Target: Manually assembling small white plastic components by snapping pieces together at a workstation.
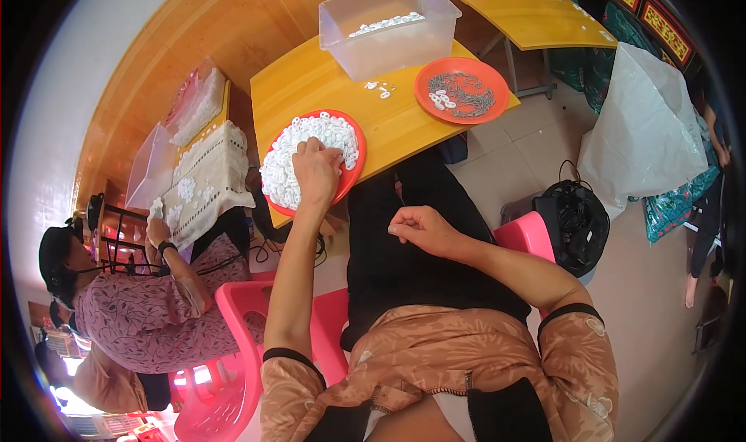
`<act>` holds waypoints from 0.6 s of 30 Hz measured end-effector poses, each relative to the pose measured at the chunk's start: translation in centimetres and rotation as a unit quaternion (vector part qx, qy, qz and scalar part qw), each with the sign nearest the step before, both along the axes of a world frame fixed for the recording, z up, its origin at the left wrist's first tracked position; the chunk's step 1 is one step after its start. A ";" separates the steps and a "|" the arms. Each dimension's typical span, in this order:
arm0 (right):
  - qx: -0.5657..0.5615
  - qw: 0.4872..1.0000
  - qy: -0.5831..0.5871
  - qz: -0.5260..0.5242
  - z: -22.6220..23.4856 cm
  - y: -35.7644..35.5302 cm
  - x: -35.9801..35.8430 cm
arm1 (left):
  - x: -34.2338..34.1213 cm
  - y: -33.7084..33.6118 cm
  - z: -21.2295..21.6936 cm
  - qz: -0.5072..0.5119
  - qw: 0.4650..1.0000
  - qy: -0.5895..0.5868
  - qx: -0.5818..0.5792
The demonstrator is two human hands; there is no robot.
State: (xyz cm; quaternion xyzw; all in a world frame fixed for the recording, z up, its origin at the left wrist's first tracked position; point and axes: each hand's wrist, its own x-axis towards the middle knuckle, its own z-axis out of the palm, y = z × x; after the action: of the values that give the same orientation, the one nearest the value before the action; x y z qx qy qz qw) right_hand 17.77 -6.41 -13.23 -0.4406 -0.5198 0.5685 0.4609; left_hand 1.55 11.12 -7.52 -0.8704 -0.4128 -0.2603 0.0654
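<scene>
A red plate [359,151] at the table's near left edge is heaped with small white oval plastic pieces [291,162]. My left hand [316,170] reaches onto this heap with its fingers bent and drawn together; what they pinch is hidden. Over my lap, short of the table's edge, my right hand [426,229] is curled, thumb against fingers. Anything in that pinch is too small to make out. To the right, an orange-red plate [501,100] holds thin grey metal pieces [474,96] and several white ovals [441,100].
Behind the plates stands a translucent plastic bin [373,57] with white pieces inside. A few loose white pieces [381,90] lie on the yellow table [404,135]. At left another person [148,310] works at a cloth-covered table [210,178]. A large white sack [645,123] stands at right.
</scene>
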 end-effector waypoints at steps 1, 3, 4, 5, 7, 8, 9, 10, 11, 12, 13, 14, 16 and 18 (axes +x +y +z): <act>-0.002 1.000 0.003 0.001 0.2 0.0 0.1 | 0.1 0.1 0.0 0.000 1.000 0.000 0.000; -0.004 1.000 0.005 0.000 0.3 -0.1 0.1 | 0.3 0.3 0.3 0.004 0.998 0.067 0.022; -0.007 1.000 0.002 0.001 0.3 -0.1 0.1 | 0.5 0.4 0.3 0.003 0.998 0.067 0.022; -0.009 1.000 -0.003 0.002 0.2 -0.1 0.1 | 0.7 0.6 0.2 -0.006 0.993 0.110 0.048; -0.002 1.000 -0.004 0.004 0.1 0.0 0.0 | 0.7 0.8 0.1 -0.014 0.985 0.153 0.076; 0.002 1.000 -0.006 0.004 0.0 -0.1 0.1 | 0.6 0.9 0.0 -0.012 0.985 0.157 0.075; 0.002 1.000 -0.006 0.003 -0.2 0.0 0.0 | 0.5 0.9 0.0 -0.010 0.984 0.160 0.073; 0.013 1.000 -0.001 -0.011 -0.3 0.1 -0.1 | 0.3 1.1 -0.3 -0.011 0.984 0.160 0.074; 0.023 0.999 0.004 -0.023 -0.4 0.1 -0.2 | 0.0 1.2 -0.5 -0.013 0.993 0.114 0.033; 0.023 0.999 0.005 -0.023 -0.4 0.1 -0.2 | -0.2 1.3 -0.7 -0.015 0.998 0.068 -0.009; 0.022 1.000 0.002 -0.021 -0.3 0.1 -0.2 | -0.5 1.5 -0.9 -0.014 0.997 0.069 -0.009; 0.021 1.000 -0.001 -0.021 -0.2 0.0 -0.1 | -0.5 1.4 -0.6 -0.015 0.998 0.056 -0.021; 0.018 1.000 0.001 -0.021 -0.3 -0.1 0.0 | -0.4 1.2 -0.1 -0.017 0.998 0.043 -0.034; 0.016 1.000 0.004 -0.019 -0.5 0.0 0.0 | -0.4 1.3 0.3 -0.020 0.997 0.047 -0.055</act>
State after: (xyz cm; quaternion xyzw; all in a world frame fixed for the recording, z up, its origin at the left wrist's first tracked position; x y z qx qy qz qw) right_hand 17.73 -6.37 -13.71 -0.4409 -0.5186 0.5530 0.4804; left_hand 1.14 12.41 -7.17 -0.8920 -0.4057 -0.1971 0.0317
